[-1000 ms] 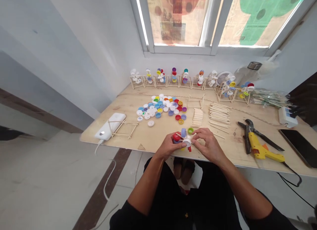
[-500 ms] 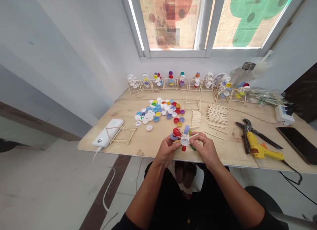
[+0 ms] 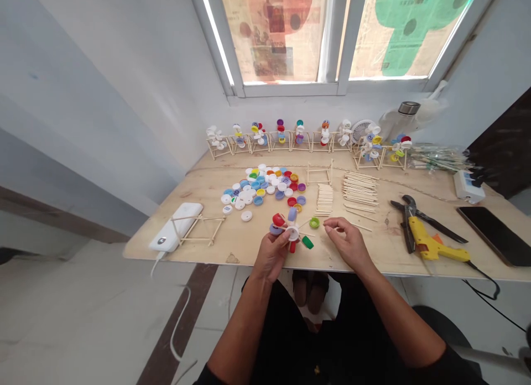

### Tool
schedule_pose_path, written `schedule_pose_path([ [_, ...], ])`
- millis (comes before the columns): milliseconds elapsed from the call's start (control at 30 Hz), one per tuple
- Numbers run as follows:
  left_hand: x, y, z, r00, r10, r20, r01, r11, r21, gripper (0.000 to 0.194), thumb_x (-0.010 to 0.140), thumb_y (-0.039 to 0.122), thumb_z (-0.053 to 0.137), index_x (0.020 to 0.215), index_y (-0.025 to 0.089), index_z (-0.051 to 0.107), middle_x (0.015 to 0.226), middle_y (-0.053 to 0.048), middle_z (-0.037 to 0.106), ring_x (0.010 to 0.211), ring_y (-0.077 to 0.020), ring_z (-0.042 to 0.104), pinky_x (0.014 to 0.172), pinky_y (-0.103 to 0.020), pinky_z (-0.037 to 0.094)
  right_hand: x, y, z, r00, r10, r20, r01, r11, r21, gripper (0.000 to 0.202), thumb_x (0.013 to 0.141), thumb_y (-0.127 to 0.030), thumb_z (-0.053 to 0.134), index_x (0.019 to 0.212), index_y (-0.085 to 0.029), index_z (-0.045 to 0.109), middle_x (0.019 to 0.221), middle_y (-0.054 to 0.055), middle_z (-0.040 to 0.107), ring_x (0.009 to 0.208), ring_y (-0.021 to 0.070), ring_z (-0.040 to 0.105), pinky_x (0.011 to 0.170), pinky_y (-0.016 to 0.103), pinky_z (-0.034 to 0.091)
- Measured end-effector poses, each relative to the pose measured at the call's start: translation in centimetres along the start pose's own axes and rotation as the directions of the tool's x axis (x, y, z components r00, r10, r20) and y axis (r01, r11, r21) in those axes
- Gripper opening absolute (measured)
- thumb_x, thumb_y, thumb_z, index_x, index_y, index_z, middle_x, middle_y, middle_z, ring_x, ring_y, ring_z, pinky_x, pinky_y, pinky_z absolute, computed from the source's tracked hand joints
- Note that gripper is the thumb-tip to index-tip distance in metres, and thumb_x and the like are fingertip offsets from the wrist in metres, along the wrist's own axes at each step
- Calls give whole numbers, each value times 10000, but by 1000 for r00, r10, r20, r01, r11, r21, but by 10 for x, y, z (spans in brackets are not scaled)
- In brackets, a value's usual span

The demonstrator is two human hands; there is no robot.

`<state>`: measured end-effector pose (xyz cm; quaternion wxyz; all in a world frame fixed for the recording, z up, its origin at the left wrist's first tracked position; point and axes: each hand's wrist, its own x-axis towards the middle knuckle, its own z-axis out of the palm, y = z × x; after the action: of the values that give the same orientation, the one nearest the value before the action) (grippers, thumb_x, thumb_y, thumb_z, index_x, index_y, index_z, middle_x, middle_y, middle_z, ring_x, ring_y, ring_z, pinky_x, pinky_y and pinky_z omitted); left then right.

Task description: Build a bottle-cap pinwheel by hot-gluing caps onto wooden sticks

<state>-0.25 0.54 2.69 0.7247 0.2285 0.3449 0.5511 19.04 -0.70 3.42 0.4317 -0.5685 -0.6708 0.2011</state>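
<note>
My left hand (image 3: 271, 255) is closed on a small wheel of bottle caps (image 3: 292, 234), with a white cap at its hub and thin sticks reaching outward. Red, lilac and dark green caps sit around the hub. A light green cap (image 3: 314, 223) is just right of the wheel; I cannot tell whether it touches a stick end. My right hand (image 3: 347, 244) is apart from the wheel, over the table's front part, its fingers loosely bent and nothing visible between them.
Loose caps (image 3: 257, 186) and stick piles (image 3: 360, 190) lie beyond my hands. A stick frame (image 3: 198, 231) leans by a white power bank (image 3: 176, 227) at left. At right are pliers (image 3: 409, 219), a yellow glue gun (image 3: 433, 244) and a phone (image 3: 495, 235). Finished cap wheels on stands (image 3: 299, 136) line the wall.
My right hand has let go of the wheel and moved right, away from it. My left hand has shifted slightly left with the wheel. The view has turned a little.
</note>
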Motion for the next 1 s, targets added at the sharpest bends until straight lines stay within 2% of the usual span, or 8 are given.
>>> schedule_pose_path([
  [133, 3, 1, -1, 1000, -16, -27, 15, 998, -56, 304, 568, 234, 823, 801, 121, 664, 779, -34, 681, 695, -150, 646, 721, -291, 524, 9, 13, 7, 992, -85, 96, 111, 946, -304, 174, 837, -232, 505, 985, -217, 596, 970, 45, 661, 770, 162, 627, 711, 314, 494],
  [367, 3, 0, -1, 1000, -19, -24, 18, 998, -52, 302, 558, 224, 827, 792, 121, 665, 775, -40, 690, 700, -155, 650, 708, -287, 533, 22, 13, 31, 984, -132, 122, 174, 865, -470, 165, 781, -183, 582, 943, -209, 594, 928, 105, 631, 883, 257, 579, 726, 360, 448],
  [533, 4, 0, 0, 1000, -19, -21, 18, 999, -46, 305, 565, 222, 825, 804, 127, 662, 754, -28, 685, 667, -136, 636, 694, -282, 528, 14, 12, 22, 970, -173, 171, 236, 836, -494, 183, 769, -197, 609, 950, -220, 599, 930, 83, 641, 860, 241, 566, 743, 360, 444],
  [633, 4, -1, 1, 1000, -16, -17, 15, 1000, -23, 305, 560, 221, 827, 793, 122, 656, 751, -26, 678, 655, -124, 626, 670, -263, 516, 8, 7, 7, 973, -182, 139, 225, 880, -419, 227, 790, -248, 601, 1015, -219, 604, 961, 75, 654, 888, 239, 569, 771, 379, 451],
  [700, 4, -2, 3, 1000, -14, -19, 14, 1000, 5, 315, 556, 228, 829, 795, 118, 656, 741, -24, 668, 637, -117, 616, 624, -240, 499, 7, 0, -1, 984, -150, 95, 170, 946, -277, 220, 814, -274, 575, 1025, -224, 611, 975, 62, 660, 913, 227, 577, 789, 380, 458],
  [767, 3, -3, 4, 1000, -12, -13, 12, 999, 35, 335, 548, 234, 832, 809, 117, 660, 738, -25, 663, 636, -119, 612, 607, -231, 487, 7, -8, -5, 990, -96, 106, 108, 989, -105, 200, 825, -304, 562, 1002, -238, 627, 983, 44, 666, 933, 212, 586, 800, 372, 464],
  [867, 2, -4, 8, 1000, -11, 29, 9, 998, 54, 336, 546, 227, 833, 818, 121, 667, 767, -34, 669, 684, -129, 617, 662, -240, 488, 6, -20, -2, 982, -22, 186, 12, 998, 54, 197, 808, -364, 586, 945, -242, 656, 984, 35, 672, 964, 209, 589, 833, 374, 460],
  [1000, 0, -6, 10, 995, -18, 99, 10, 997, 80, 289, 578, 227, 817, 811, 124, 680, 803, -41, 679, 744, -131, 619, 724, -236, 476, 4, -27, 8, 971, 68, 228, -104, 984, 148, 213, 786, -397, 605, 883, -222, 676, 952, 45, 678, 953, 208, 597, 858, 375, 457],
])
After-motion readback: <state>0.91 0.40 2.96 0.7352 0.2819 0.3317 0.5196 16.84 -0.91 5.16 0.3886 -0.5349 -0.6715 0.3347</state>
